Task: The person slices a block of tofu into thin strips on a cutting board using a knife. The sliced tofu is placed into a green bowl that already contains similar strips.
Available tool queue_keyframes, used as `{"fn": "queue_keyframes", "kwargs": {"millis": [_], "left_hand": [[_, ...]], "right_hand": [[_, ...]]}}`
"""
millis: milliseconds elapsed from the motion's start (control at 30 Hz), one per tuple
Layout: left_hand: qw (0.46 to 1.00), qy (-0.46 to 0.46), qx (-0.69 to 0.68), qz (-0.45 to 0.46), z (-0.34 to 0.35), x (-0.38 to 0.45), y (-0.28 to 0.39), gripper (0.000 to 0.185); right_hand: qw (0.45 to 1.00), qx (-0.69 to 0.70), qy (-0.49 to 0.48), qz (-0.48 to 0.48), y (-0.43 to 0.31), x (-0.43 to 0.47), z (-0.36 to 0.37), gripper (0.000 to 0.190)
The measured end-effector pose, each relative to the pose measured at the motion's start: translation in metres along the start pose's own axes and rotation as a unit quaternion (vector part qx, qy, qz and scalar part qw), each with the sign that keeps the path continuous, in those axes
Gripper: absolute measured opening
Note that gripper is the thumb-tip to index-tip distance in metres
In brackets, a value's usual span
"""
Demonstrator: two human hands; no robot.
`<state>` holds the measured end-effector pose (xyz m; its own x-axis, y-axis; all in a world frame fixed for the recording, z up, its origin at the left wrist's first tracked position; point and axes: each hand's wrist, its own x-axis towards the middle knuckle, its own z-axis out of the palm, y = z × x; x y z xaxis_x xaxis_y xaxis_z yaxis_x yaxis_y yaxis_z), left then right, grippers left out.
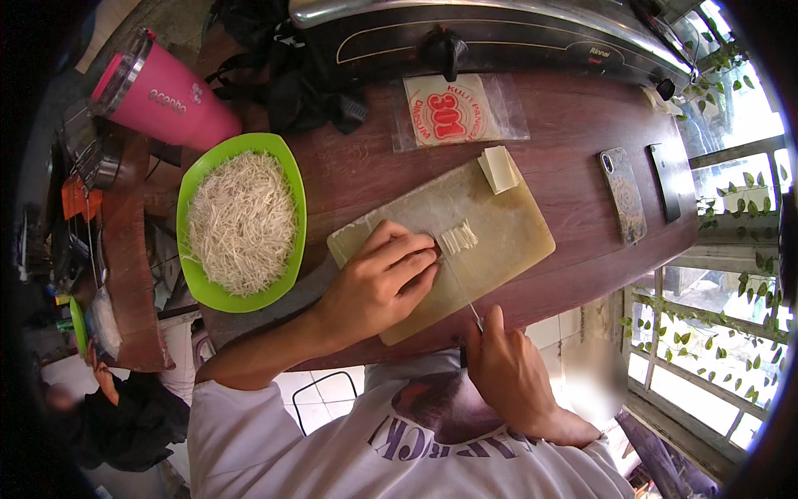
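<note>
My right hand (514, 374) grips a knife by its handle near the board's front edge. The thin knife blade (460, 282) lies across the pale cutting board (511, 243), its far end beside my left fingertips. My left hand (393, 274) is bent over the board with its fingers curled down; whatever lies beneath them is hidden. Just right of the blade sits a small row of narrow cut dough strips (459, 237). A short stack of pale dough sheets (499, 169) rests at the board's far corner.
Left of the board, a green bowl (293, 268) holds many thin pale strips. Behind it are a pink tumbler (168, 93) and a black bag (312, 93). A printed plastic packet (461, 111) lies before a Rinnai stove (499, 43). Two phones (623, 196) lie rightward. Another person's hand (106, 382) shows at lower left.
</note>
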<state>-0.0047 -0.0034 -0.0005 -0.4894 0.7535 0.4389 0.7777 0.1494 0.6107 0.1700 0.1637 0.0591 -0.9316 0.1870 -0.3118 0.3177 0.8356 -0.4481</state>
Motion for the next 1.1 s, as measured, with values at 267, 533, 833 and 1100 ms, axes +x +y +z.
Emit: {"fn": "queue_keyframes", "kwargs": {"millis": [267, 533, 833, 1100], "left_hand": [[1.0, 0.012, -0.004, 0.003, 0.001, 0.001, 0.0, 0.023], [1.0, 0.026, -0.002, -0.002, 0.003, -0.002, -0.001, 0.022], [0.999, 0.04, -0.019, 0.01, 0.004, -0.001, -0.003, 0.021], [0.999, 0.033, -0.013, 0.008, 0.004, -0.003, -0.003, 0.021]], "right_hand": [[0.998, 0.028, -0.036, 0.035, 0.001, -0.005, 0.002, 0.029], [0.995, 0.073, 0.0, 0.068, 0.009, -0.005, 0.012, 0.034], [0.986, 0.125, -0.052, 0.097, 0.015, -0.024, -0.017, 0.032], [0.989, 0.145, 0.022, 0.009, 0.018, -0.014, -0.004, 0.028]]}}
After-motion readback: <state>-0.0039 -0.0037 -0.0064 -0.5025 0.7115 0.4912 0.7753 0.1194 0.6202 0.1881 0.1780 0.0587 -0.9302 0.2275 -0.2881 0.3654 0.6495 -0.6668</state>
